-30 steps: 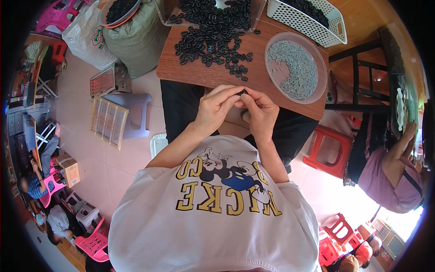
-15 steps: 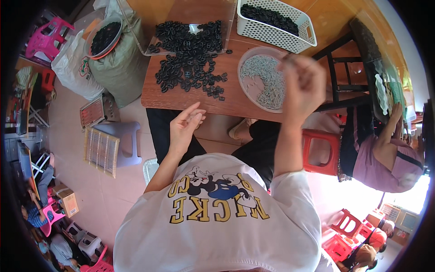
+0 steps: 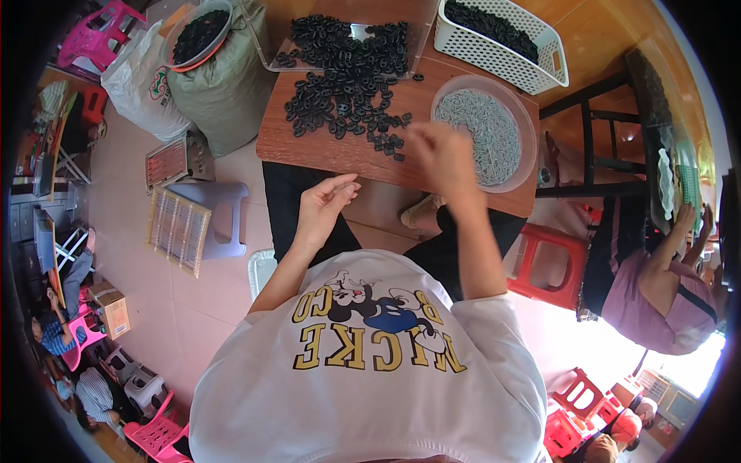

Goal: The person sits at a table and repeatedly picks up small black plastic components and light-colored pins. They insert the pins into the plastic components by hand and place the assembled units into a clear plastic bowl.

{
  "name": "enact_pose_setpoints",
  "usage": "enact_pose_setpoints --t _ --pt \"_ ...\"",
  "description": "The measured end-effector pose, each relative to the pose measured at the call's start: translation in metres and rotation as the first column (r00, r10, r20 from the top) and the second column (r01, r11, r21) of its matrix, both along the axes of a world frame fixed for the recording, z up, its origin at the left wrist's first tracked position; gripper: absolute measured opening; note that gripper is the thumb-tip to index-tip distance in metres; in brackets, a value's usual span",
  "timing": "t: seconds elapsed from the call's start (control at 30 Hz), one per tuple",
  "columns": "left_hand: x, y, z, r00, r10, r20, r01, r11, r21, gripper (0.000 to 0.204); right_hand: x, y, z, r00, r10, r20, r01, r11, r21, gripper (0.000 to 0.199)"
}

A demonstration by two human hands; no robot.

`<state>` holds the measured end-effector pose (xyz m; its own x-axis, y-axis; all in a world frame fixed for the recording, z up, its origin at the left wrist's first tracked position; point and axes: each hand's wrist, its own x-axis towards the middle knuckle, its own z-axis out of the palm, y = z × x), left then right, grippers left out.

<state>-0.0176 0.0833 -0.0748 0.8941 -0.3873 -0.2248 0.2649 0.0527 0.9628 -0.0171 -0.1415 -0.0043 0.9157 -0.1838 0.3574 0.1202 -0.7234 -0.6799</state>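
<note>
My right hand is blurred above the table edge; I cannot tell whether its fingers hold anything. The round bowl of grey pieces sits just beside them, black parts beyond. My left hand hovers, fingertips pinched together.

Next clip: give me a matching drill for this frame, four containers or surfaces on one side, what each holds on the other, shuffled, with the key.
Things:
1. round clear bowl
2. white slotted basket
3. wooden table
4. green sack

Contents:
A. loose pile of black ring-shaped parts, spread across it
B. small grey pieces
C. black parts, at the table's far right corner
D. orange-rimmed basin of black parts on top

Pairs: 1-B, 2-C, 3-A, 4-D

The right hand, blurred, is beside the bowl; the left hand is below the table edge.
</note>
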Motion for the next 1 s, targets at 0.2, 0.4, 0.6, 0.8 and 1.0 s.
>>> enact_pose_setpoints --t 0.2,0.4,0.6,0.8,1.0 --pt "0.003 -0.005 0.001 0.999 -0.038 0.024 0.038 0.999 0.012 0.024 -0.018 0.035 -0.052 0.963 -0.209 -0.171 0.181 0.969 -0.166 0.013" --pt "0.003 -0.014 0.009 0.997 -0.06 0.048 0.059 0.998 0.026 0.023 -0.019 0.027 -0.062 0.984 -0.17 -0.055 0.165 0.982 -0.088 0.012" --pt "0.009 -0.033 0.025 0.993 -0.099 0.066 0.098 0.995 0.005 0.023 -0.05 0.04 -0.047 0.993 -0.057 -0.105 0.1 0.876 0.471 0.014" --pt "0.037 -0.086 0.064 0.832 -0.281 0.478 0.143 0.941 0.305 0.02 -0.079 0.029 -0.058 0.978 0.081 -0.193 0.103 0.619 0.779 0.013" --pt "0.075 -0.158 0.061 0.45 -0.529 0.719 0.064 0.823 0.565 0.012 -0.098 0.012 -0.055 0.992 0.073 -0.108 0.084 0.272 0.959 0.008"
